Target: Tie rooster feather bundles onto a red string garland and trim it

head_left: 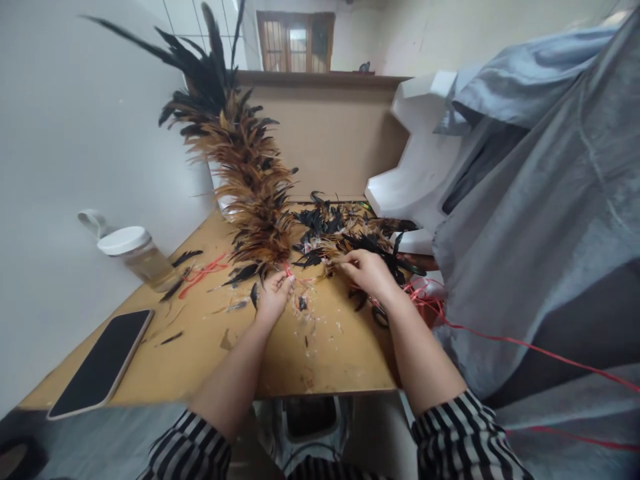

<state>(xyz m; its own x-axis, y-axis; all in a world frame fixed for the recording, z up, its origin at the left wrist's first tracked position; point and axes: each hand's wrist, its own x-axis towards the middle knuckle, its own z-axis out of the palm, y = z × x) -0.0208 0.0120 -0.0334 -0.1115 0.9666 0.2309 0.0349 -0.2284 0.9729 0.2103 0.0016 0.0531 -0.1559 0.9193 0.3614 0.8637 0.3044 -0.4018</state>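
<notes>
Head view: left fingers (289, 284) pinch the feather plume (255, 180), which I see rising away leftward; right fingers (349, 267) seemingly pinch loose feathers (320, 220).

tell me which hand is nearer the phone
Left: the left hand is beyond the phone and to its right, at the base of the tall feather bundle; the right hand is farther right, at the feather pile.

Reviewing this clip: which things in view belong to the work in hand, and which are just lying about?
Seemingly part of the work:
long feather bundle, lower end held in the left hand
loose feather pile, at the right hand
red string tangle, probably

Apparently just lying about:
phone
lidded jar
grey cloth
</notes>
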